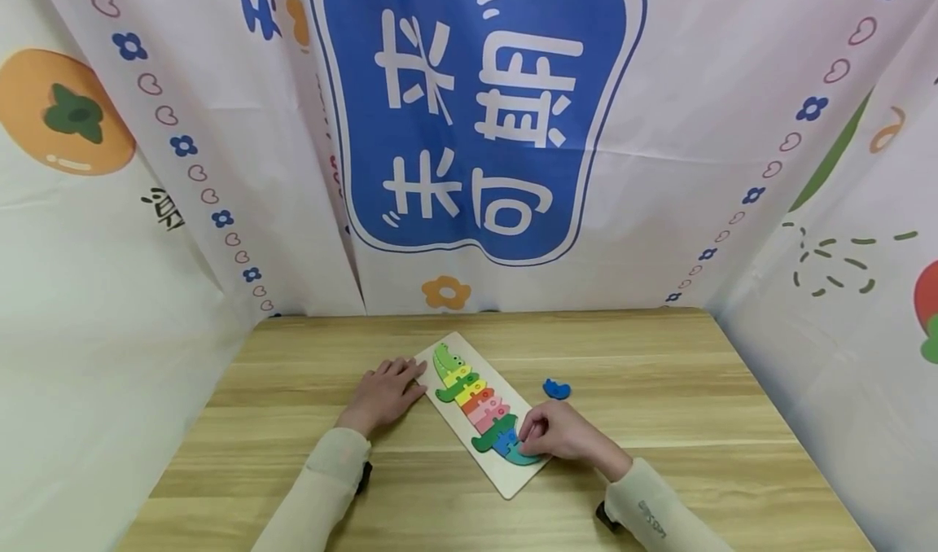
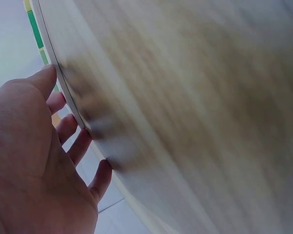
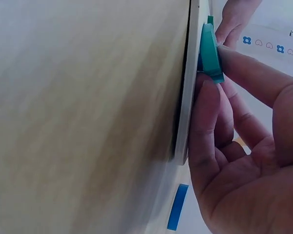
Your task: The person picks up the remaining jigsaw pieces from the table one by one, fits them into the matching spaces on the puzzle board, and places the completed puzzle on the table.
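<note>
A pale wooden puzzle board (image 1: 508,485) lies aslant on the table, bearing a crocodile made of colourful pieces, its green head (image 1: 445,360) at the far end. At the near end my right hand (image 1: 564,434) pinches the teal tail piece (image 1: 519,456) between thumb and fingers. In the right wrist view, the teal piece (image 3: 212,54) stands slightly tilted above the board's face. My left hand (image 1: 386,391) rests at the board's far left edge with fingers spread. Its fingertips (image 2: 103,170) touch the table beside the board in the left wrist view.
A loose blue puzzle piece (image 1: 557,389) lies on the wooden table (image 1: 659,373), right of the board and just beyond my right hand. Printed cloth (image 1: 659,210) hangs behind the table and along both sides.
</note>
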`<state>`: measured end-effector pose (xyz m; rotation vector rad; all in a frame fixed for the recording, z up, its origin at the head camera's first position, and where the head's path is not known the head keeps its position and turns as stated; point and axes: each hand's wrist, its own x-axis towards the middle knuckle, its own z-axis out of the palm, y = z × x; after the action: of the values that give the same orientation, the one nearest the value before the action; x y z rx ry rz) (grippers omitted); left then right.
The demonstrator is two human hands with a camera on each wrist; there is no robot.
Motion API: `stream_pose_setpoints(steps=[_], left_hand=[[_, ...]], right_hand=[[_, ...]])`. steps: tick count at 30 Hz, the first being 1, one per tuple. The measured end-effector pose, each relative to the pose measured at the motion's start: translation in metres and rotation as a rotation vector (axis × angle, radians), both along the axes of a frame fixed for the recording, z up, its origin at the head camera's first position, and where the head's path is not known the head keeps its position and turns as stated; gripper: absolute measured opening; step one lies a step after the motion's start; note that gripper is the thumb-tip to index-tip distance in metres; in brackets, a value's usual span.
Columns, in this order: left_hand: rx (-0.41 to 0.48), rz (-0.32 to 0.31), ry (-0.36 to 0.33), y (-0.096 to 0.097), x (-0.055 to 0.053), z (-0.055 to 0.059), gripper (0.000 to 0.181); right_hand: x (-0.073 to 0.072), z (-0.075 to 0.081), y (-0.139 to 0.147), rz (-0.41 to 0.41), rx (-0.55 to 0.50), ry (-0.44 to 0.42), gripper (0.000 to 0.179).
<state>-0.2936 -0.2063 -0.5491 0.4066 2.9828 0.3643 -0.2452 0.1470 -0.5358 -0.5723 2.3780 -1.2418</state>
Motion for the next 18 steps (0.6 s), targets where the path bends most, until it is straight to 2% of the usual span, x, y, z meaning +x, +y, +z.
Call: stream_pose_setpoints(steps=[18], left_hand=[[-0.002,-0.011,0.018,-0.0008,0.0002,-0.0007,0.055]], right_hand=[[0.0001,0.0004,0.0005,-0.017,-0.028,-0.067,0.01]])
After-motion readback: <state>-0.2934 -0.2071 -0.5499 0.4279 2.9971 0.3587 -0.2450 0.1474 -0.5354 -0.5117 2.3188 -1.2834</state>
